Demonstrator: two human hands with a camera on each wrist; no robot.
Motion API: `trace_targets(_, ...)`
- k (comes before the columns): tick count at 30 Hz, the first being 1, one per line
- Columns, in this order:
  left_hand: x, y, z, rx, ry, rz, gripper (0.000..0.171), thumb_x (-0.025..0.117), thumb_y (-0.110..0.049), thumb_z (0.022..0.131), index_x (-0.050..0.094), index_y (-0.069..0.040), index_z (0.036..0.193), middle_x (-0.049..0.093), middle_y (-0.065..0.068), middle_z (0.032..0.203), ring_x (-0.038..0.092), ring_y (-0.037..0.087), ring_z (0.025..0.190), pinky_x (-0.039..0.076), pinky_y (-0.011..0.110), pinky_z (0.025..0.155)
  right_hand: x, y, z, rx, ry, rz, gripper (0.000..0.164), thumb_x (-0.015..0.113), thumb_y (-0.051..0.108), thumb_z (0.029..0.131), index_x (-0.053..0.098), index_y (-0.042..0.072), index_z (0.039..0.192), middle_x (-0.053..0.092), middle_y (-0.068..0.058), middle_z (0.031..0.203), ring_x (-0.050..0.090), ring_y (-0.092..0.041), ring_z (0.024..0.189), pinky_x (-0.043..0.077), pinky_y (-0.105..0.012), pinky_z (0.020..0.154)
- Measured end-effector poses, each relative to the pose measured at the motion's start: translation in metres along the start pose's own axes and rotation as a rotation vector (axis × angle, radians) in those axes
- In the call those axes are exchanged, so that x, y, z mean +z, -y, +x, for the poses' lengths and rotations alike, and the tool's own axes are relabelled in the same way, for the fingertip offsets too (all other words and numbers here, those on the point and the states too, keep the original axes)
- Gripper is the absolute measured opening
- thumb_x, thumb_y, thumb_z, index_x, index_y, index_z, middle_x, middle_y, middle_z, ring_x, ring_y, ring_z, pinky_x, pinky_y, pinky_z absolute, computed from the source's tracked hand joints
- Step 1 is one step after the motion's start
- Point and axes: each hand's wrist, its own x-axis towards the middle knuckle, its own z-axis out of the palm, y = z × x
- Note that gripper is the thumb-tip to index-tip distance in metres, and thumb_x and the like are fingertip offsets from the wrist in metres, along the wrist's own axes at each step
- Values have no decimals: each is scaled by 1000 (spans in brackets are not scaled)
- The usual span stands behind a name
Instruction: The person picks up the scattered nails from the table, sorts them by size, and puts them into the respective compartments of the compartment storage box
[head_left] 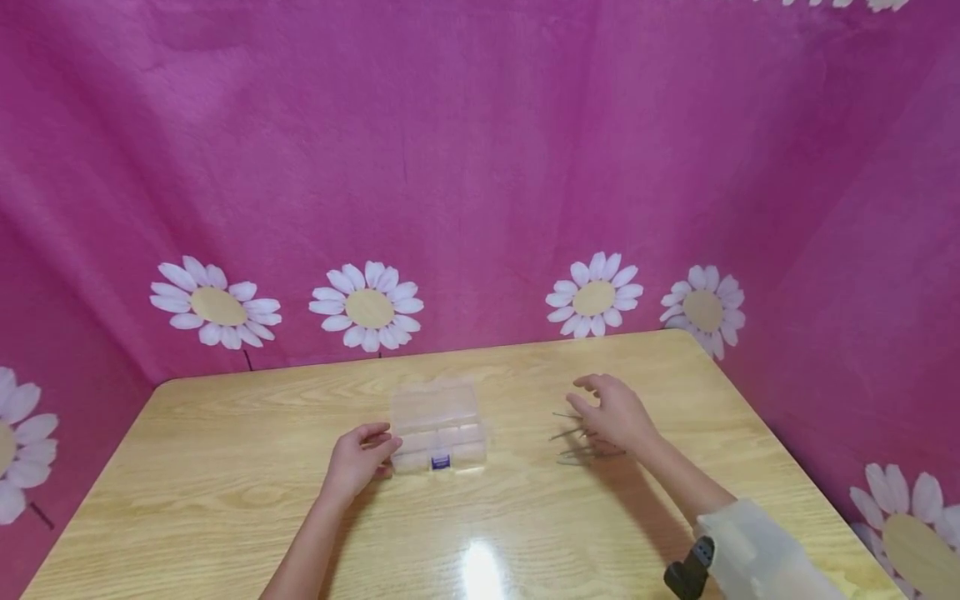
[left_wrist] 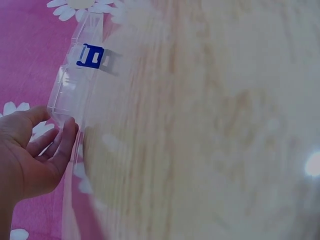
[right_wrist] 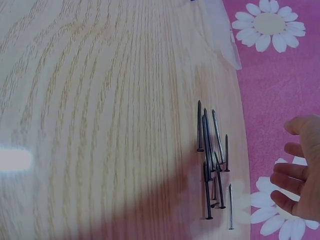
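In the head view, the left hand (head_left: 356, 465) holds the left end of an open, clear compartment box (head_left: 468, 454), well inside the desk's (head_left: 225, 492) edges; nails (right_wrist: 207, 145) lie nearer the right edge. In the left wrist view, the blue latch (left_wrist: 91, 56) shows. In the right wrist view, the right hand (right_wrist: 307, 167) is loosely opened, apart from the nails. Probably it is the reaching step; next calls for pinching one nail.

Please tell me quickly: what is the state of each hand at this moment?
Left hand: at the clear plastic compartment box; whether it grips cannot be told.
Right hand: open, fingers relaxed, holding nothing, over the metal nails.
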Motion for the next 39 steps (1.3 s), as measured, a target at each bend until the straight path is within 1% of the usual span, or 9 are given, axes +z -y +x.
trace_targets(5, 4, 0, 0, -1, -23, -16, 42, 65, -11, 78, 53, 3, 115, 58, 19, 104, 58, 12, 69, 54, 28, 57, 0, -1, 1, -1, 6, -4, 36, 55, 33, 85, 61, 6, 108, 61, -13, 106, 56, -30, 94, 47, -42, 79)
trace_targets(12, 8, 3, -1, 9, -53, 38, 41, 66, -9, 77, 54, 2, 114, 57, 18, 102, 58, 11, 71, 54, 25, 59, 2, -3, 2, -19, -8, -20, 33, 57, 31, 84, 63, 5, 103, 63, -12, 100, 57, -27, 89, 47, -41, 77)
trace_targets(16, 9, 4, -2, 28, -56, 33, 40, 66, -9, 77, 54, 2, 114, 57, 17, 98, 58, 10, 70, 54, 25, 59, 4, -6, 4, -35, -15, -35, 31, 58, 30, 83, 64, 5, 101, 63, -11, 98, 57, -25, 85, 47, -39, 76)
trace_targets(19, 10, 5, -1, 27, -64, 17, 39, 66, -8, 76, 55, 1, 113, 57, 15, 96, 57, 10, 69, 54, 25, 59, 5, -8, 5, -39, -13, -43, 30, 58, 30, 83, 65, 6, 99, 63, -11, 96, 57, -23, 83, 47, -39, 75)
trace_targets(25, 11, 9, 2, 6, -79, -10, 38, 67, -9, 76, 56, -2, 112, 58, 13, 96, 56, 8, 69, 54, 23, 59, 7, -10, 6, -26, 2, -30, 24, 60, 26, 82, 66, 7, 96, 62, -10, 93, 57, -20, 80, 47, -39, 75)
trace_targets(28, 11, 11, 2, 14, -83, -24, 39, 67, -10, 76, 56, -1, 113, 59, 13, 96, 57, 8, 70, 54, 23, 59, 9, -11, 6, -22, 10, -14, 22, 60, 24, 81, 67, 8, 95, 62, -10, 91, 57, -19, 80, 47, -38, 75)
trace_targets(31, 10, 12, 2, 6, -85, -39, 39, 67, -10, 76, 56, -2, 113, 59, 13, 97, 57, 7, 70, 54, 22, 60, 11, -14, 7, -23, 28, -7, 22, 60, 23, 81, 67, 7, 94, 62, -10, 91, 58, -19, 80, 48, -38, 75)
trace_targets(35, 9, 13, 1, -8, -77, -34, 38, 66, -11, 77, 56, -3, 113, 59, 13, 99, 57, 7, 72, 53, 21, 61, 14, -20, 8, -16, 50, -8, 21, 61, 22, 81, 67, 7, 94, 62, -10, 91, 59, -19, 80, 49, -38, 74)
trace_targets(39, 9, 15, 0, -9, -76, -23, 38, 65, -12, 78, 56, -3, 114, 59, 14, 100, 57, 7, 73, 53, 21, 62, 16, -27, 8, 1, 73, -11, 19, 62, 21, 80, 67, 7, 93, 62, -9, 92, 58, -20, 81, 49, -39, 76)
